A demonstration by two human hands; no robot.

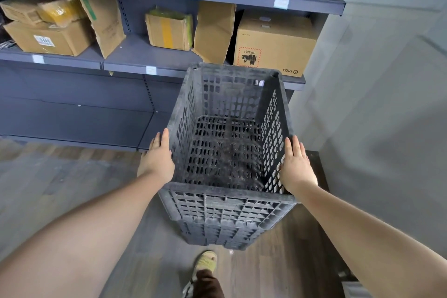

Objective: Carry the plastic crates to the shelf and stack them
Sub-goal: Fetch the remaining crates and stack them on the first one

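Observation:
A black perforated plastic crate [229, 128] is held in front of me, its open top facing up and its far end reaching toward the grey shelf [135, 55]. My left hand [157, 157] presses flat on the crate's left wall. My right hand [296, 164] presses flat on its right wall. The crate hangs between both palms above the floor. Below its near rim more ribbed black plastic [225, 230] shows; I cannot tell whether that is a second crate underneath or the same crate's end wall.
The shelf holds several cardboard boxes, among them a PICO box [273, 48] just behind the crate. The bottom shelf level [72, 116] is bare. A grey wall [375, 80] stands to the right. My sandalled foot [205, 261] is on the wooden floor.

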